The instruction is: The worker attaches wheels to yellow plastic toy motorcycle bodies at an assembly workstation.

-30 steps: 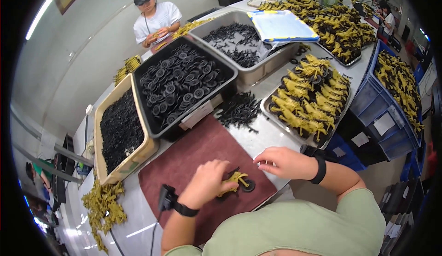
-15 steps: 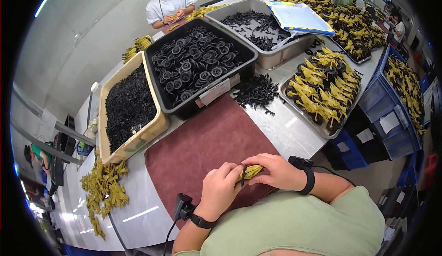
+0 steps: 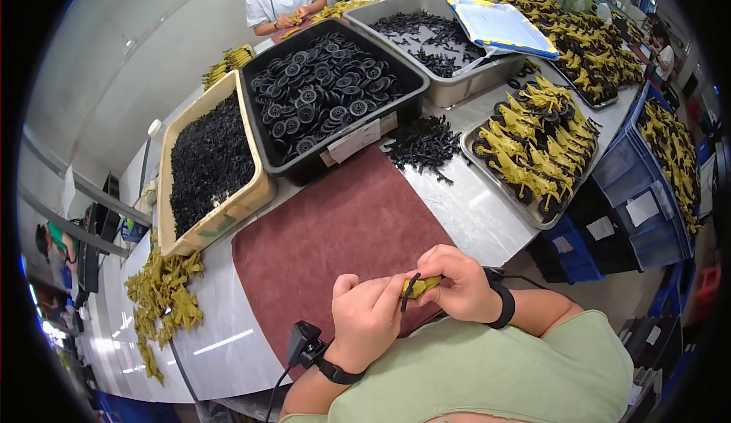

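A yellow-green plastic toy part [image 3: 423, 286] is held over the near edge of the brown mat [image 3: 343, 233]. My right hand [image 3: 466, 290] is closed around it, thumb and fingers on its right end. Across its left end lies a slim black plastic piece [image 3: 409, 293], slanting up to the right. My left hand [image 3: 367, 318] is closed, its fingertips pressed against that black piece from the left. Exactly how the two parts join is hidden by my fingers.
Beyond the mat stand a cream bin [image 3: 263, 194] of small black parts, a black bin [image 3: 282, 168] of wheels and a grey bin [image 3: 449, 95]. Loose yellow-green parts [image 3: 164, 293] lie left, black pieces [image 3: 422, 145] ahead. A metal tray [image 3: 544, 223] holds yellow-and-black assemblies. A person [image 3: 289, 0] works opposite.
My right hand has turned slightly, fingers raised higher around the yellow-green part. The black piece has tilted from nearly upright to a slant. The view has shifted a little.
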A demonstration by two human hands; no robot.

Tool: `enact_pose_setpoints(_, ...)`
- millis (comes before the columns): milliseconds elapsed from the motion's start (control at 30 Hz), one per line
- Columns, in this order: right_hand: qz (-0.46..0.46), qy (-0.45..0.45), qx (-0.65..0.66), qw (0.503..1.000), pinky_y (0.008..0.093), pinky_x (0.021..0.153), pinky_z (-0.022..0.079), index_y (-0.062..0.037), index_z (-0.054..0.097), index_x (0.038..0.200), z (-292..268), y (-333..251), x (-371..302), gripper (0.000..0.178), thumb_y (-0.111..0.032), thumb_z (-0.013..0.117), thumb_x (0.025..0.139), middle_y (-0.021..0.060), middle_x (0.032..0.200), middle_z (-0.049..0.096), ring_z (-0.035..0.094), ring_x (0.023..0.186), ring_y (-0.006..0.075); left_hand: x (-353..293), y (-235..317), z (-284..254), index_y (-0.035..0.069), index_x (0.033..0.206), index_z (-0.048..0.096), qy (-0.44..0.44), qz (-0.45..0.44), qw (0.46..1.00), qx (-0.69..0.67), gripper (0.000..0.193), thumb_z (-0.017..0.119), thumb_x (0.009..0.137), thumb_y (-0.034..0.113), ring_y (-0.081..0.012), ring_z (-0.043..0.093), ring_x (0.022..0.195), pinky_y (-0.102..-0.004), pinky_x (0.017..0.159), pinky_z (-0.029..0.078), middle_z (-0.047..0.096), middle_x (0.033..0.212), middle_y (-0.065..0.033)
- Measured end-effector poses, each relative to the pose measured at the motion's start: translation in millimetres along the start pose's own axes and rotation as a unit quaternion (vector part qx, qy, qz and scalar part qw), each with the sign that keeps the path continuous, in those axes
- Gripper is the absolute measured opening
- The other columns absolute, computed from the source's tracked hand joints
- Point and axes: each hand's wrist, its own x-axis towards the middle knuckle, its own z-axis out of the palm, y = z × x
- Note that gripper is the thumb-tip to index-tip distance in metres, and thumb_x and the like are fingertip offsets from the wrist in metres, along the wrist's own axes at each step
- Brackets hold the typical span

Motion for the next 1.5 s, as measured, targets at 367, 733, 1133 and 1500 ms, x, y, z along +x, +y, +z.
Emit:
enact_pose_setpoints(367, -0.047, 0.021, -0.180, 0.982, 0.0375, 0.084, 0.044, -0.0082, 0.059, 0.113, -5, -10, 20, 0.045, -0.029, 0.076, 0.077, 0.0064, 0.092, 0.060, 0.057, 0.084, 0.0248, -3, 2, -2, 0.008, 0.100, 0.067, 0.017, -0.079, 0.993, 0.084, 0.035, 0.075, 0.067, 0.019, -0.0120, 0.059, 0.066, -0.0314, 0.066, 0.033, 0.066, 0.085, 0.0015)
enact_pose_setpoints(733, -0.044, -0.032, -0.260, 0.964, 0.0330, 0.055, 0.043, -0.0093, 0.059, 0.071, 3, -13, 12, 0.023, -0.021, 0.079, 0.071, 0.0019, 0.064, 0.056, 0.054, 0.056, 0.0216, -1, 13, -1, 0.010, 0.107, 0.069, 0.064, -0.077, 0.978, 0.182, 0.041, 0.073, 0.067, 0.010, -0.0143, 0.059, 0.076, -0.0319, 0.073, 0.033, 0.063, 0.089, 0.0005)
enact_pose_setpoints(1133, 0.138, -0.031, 0.167, 0.976, 0.0311, 0.097, 0.042, 0.0006, 0.050, 0.128, -22, -20, 19, 0.039, -0.025, 0.050, 0.099, 0.0110, 0.118, 0.058, 0.055, 0.108, 0.0165, -8, -1, -3, -0.002, 0.104, 0.065, -0.063, -0.366, 0.795, -0.480, 0.026, 0.065, 0.089, 0.019, -0.0102, 0.059, 0.067, -0.0263, 0.063, 0.045, 0.066, 0.079, -0.0045)
enact_pose_setpoints(1500, 0.183, -0.068, 0.211, 0.958, 0.0257, 0.090, 0.044, 0.0028, 0.045, 0.127, -28, -29, 6, 0.043, -0.029, 0.052, 0.098, 0.0065, 0.114, 0.057, 0.054, 0.103, 0.0104, -14, -11, 4, -0.006, 0.104, 0.060, -0.118, -0.406, 0.620, -0.661, 0.034, 0.056, 0.096, 0.027, -0.0136, 0.060, 0.071, -0.0256, 0.064, 0.049, 0.065, 0.087, -0.0093)
